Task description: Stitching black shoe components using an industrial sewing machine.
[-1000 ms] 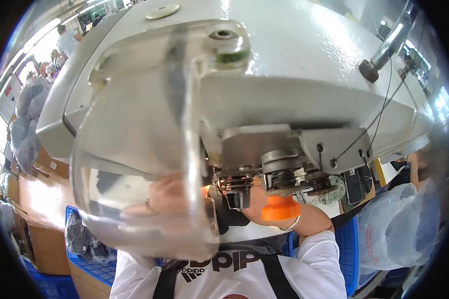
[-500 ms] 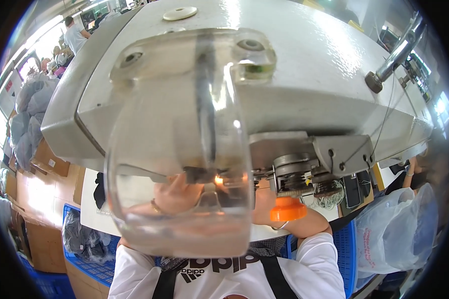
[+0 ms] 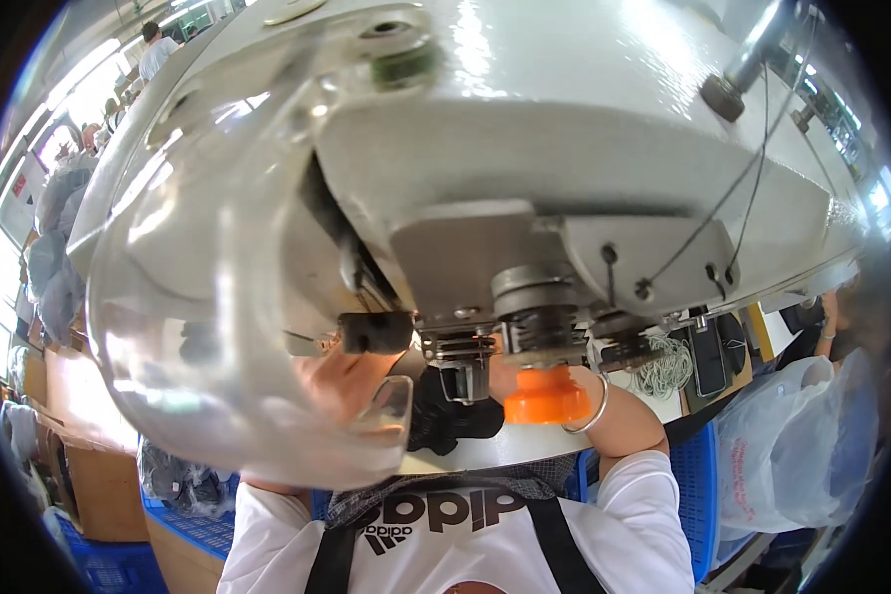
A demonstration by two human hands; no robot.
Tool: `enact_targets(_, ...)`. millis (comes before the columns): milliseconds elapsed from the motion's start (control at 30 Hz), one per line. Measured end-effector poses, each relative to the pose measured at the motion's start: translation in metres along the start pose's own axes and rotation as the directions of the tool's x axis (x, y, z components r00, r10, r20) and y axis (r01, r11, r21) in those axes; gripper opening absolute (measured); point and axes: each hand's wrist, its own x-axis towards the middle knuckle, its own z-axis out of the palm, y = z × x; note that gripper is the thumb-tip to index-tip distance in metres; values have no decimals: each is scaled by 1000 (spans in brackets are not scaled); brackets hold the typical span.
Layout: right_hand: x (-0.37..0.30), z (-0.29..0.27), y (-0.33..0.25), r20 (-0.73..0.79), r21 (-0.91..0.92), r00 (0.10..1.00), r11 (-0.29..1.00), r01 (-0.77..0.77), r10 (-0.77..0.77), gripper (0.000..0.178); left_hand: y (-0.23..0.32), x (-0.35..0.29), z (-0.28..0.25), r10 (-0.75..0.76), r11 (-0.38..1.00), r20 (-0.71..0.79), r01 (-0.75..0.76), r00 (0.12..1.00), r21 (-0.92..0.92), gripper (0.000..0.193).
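Observation:
A white industrial sewing machine head (image 3: 584, 148) fills the upper and middle view. Behind its clear plastic guard (image 3: 228, 396), my left hand (image 3: 351, 381) lies beside the needle area; glare and plastic blur its fingers. My right forearm (image 3: 624, 421), with a silver bangle (image 3: 596, 408) at the wrist, reaches in behind an orange knob (image 3: 546, 396). Only a strip of my right hand (image 3: 502, 381) shows; its fingers are hidden by the tension parts (image 3: 535, 312). Black cloth (image 3: 455, 421) is bunched on the pale table (image 3: 495, 453) between my hands. Whether either hand grips it cannot be seen.
A tangle of pale thread (image 3: 663, 368) and a dark phone-like object (image 3: 707, 356) lie right of the machine. Blue crates (image 3: 703, 495) flank me, the left one holding dark bagged items (image 3: 183, 470). Plastic bags (image 3: 792, 445) hang at right. Another person's arm (image 3: 830, 322) shows there.
The view has shifted, so the machine and guard sit farther left and closer. Black cloth now shows under the tension parts. My left hand appears lower behind the guard, beside the cloth.

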Motion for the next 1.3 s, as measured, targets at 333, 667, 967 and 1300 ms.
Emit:
enact_targets(333,-10,33,16,-59,146,995,987,-71,80,15,15,10,13,287,944,-306,-323,908,-71,35)
enact_targets(667,-12,26,15,7,-30,1000,999,26,-25,13,19,15,7,249,961,-288,-272,925,-42,17)
enact_targets(967,-2,6,3,144,244,964,936,-255,225,27,-3,-3,11,240,968,-47,-243,970,-60,28)
enact_targets(1300,-24,30,28,-36,224,991,965,135,-131,26,-9,19,28,393,920,-353,-360,849,157,5)
